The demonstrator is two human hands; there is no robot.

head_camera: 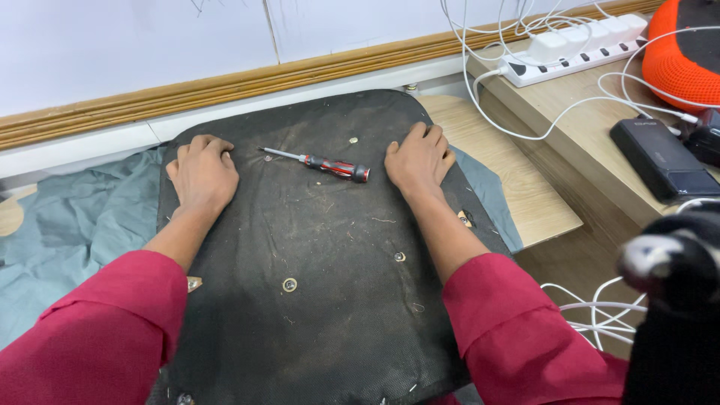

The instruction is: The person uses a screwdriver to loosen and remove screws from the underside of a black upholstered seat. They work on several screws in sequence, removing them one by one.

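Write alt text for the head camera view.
Two hands, left hand and right hand, rest flat on a black fabric-covered seat base, with a red-and-black screwdriver lying between them. A white power strip sits on a wooden shelf to the right.

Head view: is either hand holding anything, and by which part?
Nothing is gripped. The left hand and right hand rest palm-down on the black seat panel, near its far edge. The screwdriver lies untouched between them.
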